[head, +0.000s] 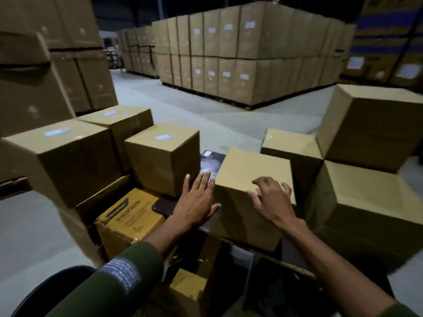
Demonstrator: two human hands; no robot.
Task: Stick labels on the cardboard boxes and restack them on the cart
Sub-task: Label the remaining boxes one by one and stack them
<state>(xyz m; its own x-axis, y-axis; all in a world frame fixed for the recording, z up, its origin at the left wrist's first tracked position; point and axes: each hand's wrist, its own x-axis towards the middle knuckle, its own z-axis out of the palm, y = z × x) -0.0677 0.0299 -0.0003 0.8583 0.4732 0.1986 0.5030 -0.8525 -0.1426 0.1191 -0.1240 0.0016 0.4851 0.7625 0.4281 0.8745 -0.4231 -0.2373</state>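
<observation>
A plain cardboard box (249, 179) with no label on its top sits in front of me. My left hand (196, 200) lies flat against its left side, fingers straight. My right hand (272, 200) rests on the top near corner with fingers spread and slightly bent. To the left stand three labelled boxes (160, 154), each with a white label (165, 136) on top. Unlabelled boxes (366, 202) are stacked at the right. A dark sheet with a white label (209, 161) lies behind my left hand.
A yellow printed box (130, 220) sits low at the left under the labelled ones. Large pallets of labelled cartons (240, 58) fill the background across a grey concrete floor (183, 106). A tall stack of boxes (34, 76) rises at the far left.
</observation>
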